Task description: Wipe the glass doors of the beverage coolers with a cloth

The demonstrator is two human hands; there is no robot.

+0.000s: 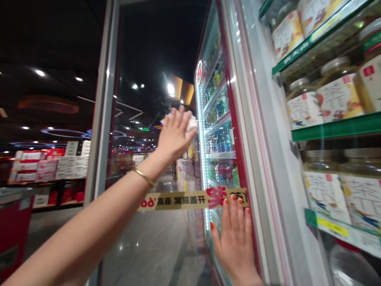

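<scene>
An open glass fridge door [149, 119] stands in front of me, with a yellow and red sticker strip [184, 200] across it. My left hand [175, 133] is raised against the glass and presses a white cloth [190, 121] flat onto it. A gold bangle sits on that wrist. My right hand [235, 238] lies flat with fingers spread on the door's red frame [235, 131], low down near the strip. Its nails are painted orange.
On the right, green fridge shelves [336, 129] hold jars with white labels [336, 95]. Through the glass another lit drinks cooler [218, 135] shows. Stacked boxes [47, 165] on shop shelving stand far left, across a shiny floor.
</scene>
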